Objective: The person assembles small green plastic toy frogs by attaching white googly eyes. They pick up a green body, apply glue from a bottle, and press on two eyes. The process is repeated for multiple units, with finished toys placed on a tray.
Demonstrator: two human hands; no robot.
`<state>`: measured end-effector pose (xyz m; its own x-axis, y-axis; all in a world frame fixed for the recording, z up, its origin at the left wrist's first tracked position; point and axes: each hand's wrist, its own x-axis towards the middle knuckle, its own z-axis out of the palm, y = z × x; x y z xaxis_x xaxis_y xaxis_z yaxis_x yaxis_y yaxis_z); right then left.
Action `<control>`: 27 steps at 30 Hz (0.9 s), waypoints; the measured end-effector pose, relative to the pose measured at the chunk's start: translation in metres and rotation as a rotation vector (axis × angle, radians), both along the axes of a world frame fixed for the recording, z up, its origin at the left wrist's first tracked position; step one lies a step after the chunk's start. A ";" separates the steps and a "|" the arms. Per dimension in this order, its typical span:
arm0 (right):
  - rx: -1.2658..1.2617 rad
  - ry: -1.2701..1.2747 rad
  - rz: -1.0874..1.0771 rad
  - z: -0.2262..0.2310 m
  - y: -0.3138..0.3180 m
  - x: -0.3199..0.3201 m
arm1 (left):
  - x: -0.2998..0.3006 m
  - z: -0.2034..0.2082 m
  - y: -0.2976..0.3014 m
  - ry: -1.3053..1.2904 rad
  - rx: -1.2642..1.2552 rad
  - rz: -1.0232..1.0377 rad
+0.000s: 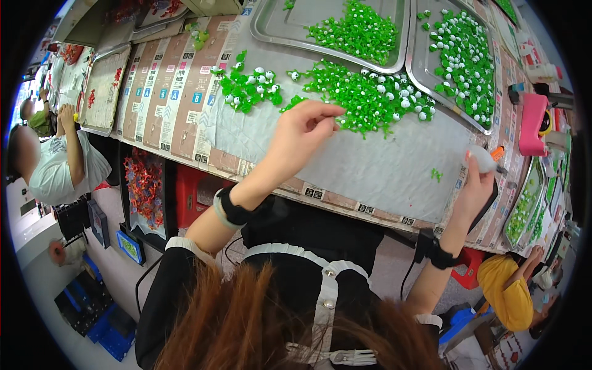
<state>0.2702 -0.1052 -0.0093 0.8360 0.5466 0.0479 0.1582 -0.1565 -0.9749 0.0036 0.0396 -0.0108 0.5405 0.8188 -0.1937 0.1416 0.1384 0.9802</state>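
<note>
My left hand (302, 137) is at the near edge of a pile of small green plastic pieces (345, 98), its thumb and fingers drawn together; whatever they pinch is too small to make out. White eye-like balls with dark dots (404, 98) are mixed in along the pile's right side. My right hand (473, 194) grips a smooth white rounded object (481, 159) near the table's right end; its kind is unclear. One loose green piece (436, 175) lies on the pale sheet (376, 169) between my hands. Farther left is a group of green pieces with white balls (250, 89).
Metal trays of green pieces (283, 31) and of green pieces with white balls (425, 68) stand along the back. A pink device (533, 123) is at the right. Co-workers sit at left (61, 163) and right (505, 293). A bin of red pieces (143, 191) is below the table.
</note>
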 end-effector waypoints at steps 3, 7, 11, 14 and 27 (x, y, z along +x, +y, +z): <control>0.222 0.243 0.053 0.022 -0.001 -0.029 | -0.011 0.011 -0.010 -0.399 -0.582 0.049; 0.213 0.510 0.298 0.046 -0.003 -0.081 | -0.014 0.016 -0.020 -0.582 -1.000 0.052; 0.064 0.489 0.353 0.047 -0.012 -0.108 | -0.011 0.012 -0.027 -0.646 -1.117 0.070; 0.115 0.384 0.306 0.047 -0.013 -0.118 | -0.009 0.010 -0.031 -0.677 -1.184 0.078; 0.192 -0.197 0.351 0.057 -0.009 -0.126 | -0.012 0.011 -0.037 -0.595 -1.244 0.026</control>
<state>0.1442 -0.1138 0.0473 0.5660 0.7616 0.3157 0.3547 0.1207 -0.9271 -0.0083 0.0028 0.0001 0.7865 0.2895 -0.5456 -0.2673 0.9559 0.1218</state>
